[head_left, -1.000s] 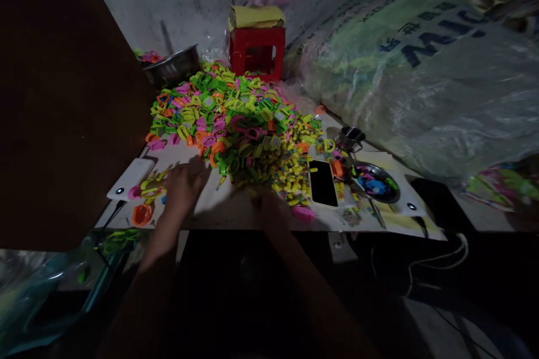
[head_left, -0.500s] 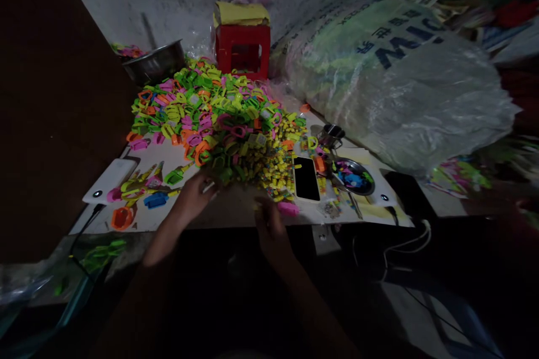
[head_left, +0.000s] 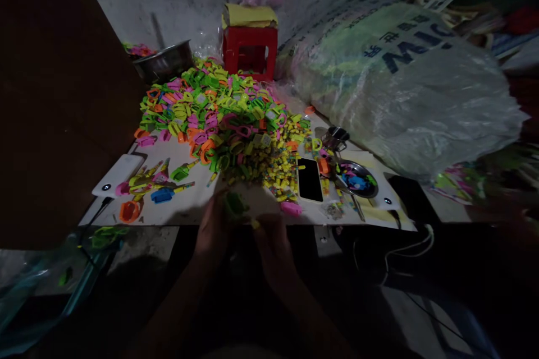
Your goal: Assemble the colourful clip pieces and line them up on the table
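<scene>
My left hand (head_left: 213, 230) is closed round a green plastic piece (head_left: 234, 205) at the table's front edge. Close beside it, my right hand (head_left: 275, 241) pinches a small yellow piece (head_left: 255, 224) between its fingertips. The two hands are a short gap apart, both in shadow. Beyond them lies a large heap of bright plastic pieces (head_left: 202, 95), in green, yellow, pink and orange, shaped like small watch cases. Many small yellow pieces (head_left: 280, 171) spread along the heap's right front. At the left, a blue piece (head_left: 162, 196) and an orange piece (head_left: 129, 211) lie apart from the heap.
A phone (head_left: 309, 180) lies right of the heap, near a metal dish (head_left: 370, 186) of coloured bits and a metal cup (head_left: 336, 138). A red stool (head_left: 270, 56) and metal basin (head_left: 168, 61) stand behind. A big plastic sack (head_left: 421, 101) bulges at right; a white power bank (head_left: 122, 174) lies left.
My left hand has come from beside the heap towards me and rightwards, and now holds the green plastic piece near my right hand. The view has shifted slightly.
</scene>
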Tool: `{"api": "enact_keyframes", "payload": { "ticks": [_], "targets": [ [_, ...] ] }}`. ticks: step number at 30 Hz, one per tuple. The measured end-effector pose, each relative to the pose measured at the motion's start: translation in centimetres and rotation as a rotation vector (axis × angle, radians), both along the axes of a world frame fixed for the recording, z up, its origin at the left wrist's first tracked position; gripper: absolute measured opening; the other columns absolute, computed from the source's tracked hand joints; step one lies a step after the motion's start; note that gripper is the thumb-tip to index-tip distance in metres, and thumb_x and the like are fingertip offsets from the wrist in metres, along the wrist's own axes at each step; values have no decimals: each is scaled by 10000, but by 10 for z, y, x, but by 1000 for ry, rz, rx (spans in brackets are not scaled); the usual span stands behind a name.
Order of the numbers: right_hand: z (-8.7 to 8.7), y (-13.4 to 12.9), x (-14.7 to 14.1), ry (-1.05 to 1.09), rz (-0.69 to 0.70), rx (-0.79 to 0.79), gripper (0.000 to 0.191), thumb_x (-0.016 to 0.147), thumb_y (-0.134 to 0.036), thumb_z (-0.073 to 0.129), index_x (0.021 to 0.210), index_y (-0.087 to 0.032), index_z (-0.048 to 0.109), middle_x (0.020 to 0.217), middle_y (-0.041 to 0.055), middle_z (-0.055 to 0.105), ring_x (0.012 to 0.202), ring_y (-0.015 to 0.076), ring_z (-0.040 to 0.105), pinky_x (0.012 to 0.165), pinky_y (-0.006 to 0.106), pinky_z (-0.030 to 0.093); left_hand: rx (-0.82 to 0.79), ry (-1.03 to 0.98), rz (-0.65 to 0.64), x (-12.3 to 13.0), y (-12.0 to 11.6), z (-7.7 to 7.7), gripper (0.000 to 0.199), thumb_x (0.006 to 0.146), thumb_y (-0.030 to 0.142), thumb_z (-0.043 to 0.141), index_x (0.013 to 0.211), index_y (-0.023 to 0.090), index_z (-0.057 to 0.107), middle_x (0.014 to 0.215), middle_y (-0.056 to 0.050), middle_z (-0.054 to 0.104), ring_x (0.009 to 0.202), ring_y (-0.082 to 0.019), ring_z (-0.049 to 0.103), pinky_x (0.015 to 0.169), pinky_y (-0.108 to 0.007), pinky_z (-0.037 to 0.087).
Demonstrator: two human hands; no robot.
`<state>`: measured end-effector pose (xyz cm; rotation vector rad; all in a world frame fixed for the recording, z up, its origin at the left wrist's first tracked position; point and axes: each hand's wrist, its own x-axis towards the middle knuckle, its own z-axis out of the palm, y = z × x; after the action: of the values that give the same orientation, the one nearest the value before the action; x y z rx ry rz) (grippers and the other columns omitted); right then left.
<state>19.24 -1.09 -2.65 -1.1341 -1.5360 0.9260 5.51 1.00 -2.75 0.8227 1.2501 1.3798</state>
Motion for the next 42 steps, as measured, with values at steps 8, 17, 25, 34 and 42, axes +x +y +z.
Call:
{"api": "enact_keyframes", "payload": {
  "ticks": [8, 17, 25, 34, 42],
  "targets": [
    [39, 15, 16, -199, -68, 136, 146, 882, -267, 538, 1020, -231, 569, 930, 25, 669, 840, 160, 645, 732, 267, 520, 460, 635, -126, -12, -15, 25, 248, 961, 298, 418, 1126, 270, 601, 1099, -37, 624, 1045, -159, 578, 909, -274, 469],
    [42, 14, 11, -230, 28, 166, 92, 877, -228, 555, 966, -221, 579, 896, 27, 651, 816, 158, 628, 717, 266, 503, 407, 748, -103, -16, -18, 17, 425, 853, 298, 599, 1266, 237, 522, 1118, -75, 647, 1006, -193, 631, 867, -295, 512],
    [46, 18, 16, -333, 93, 207, 37, 887, -175, 545, 901, -207, 558, 857, 17, 618, 794, 147, 591, 717, 253, 453, 383, 808, -15, -15, -21, 13, 433, 820, 304, 625, 1224, 251, 477, 1078, -70, 654, 965, -198, 655, 831, -334, 541],
    [51, 9, 16, -875, 194, 285, 111, 861, -252, 581, 768, -189, 578, 669, 16, 601, 614, 158, 537, 555, 275, 266, 242, 653, -157, -15, -23, 16, 348, 890, 347, 527, 1215, 239, 463, 926, -23, 644, 799, -138, 644, 713, -261, 516],
    [1, 38, 1, -831, 215, 262, 416, 867, -474, 600, 1166, -186, 582, 1087, 96, 646, 994, 244, 569, 849, 343, 415, 41, 873, -161, -58, -3, 13, 423, 900, 477, 481, 1259, 253, 476, 1091, -49, 650, 1010, -211, 620, 870, -336, 473]
  ]
}}
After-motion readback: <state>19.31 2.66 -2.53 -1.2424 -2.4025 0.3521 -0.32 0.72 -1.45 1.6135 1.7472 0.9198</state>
